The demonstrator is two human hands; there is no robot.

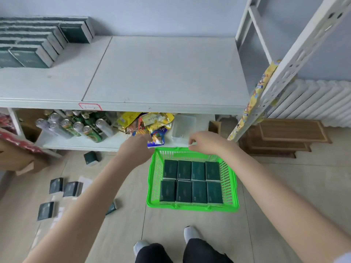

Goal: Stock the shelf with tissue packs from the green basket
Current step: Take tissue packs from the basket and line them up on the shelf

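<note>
Tissue packs [184, 191]: eight in one green basket [152, 186], five on floor [190, 221]; my left grip [136, 149], right grip [201, 142]: closure unclear.

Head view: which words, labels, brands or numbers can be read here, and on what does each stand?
No text can be read.
Red-bordered label on the shelf edge: marks too blurred.
Tissue packs in the green basket: print too faint.
Snack bags, cans, yellow hanging strip: print blurred.
</note>
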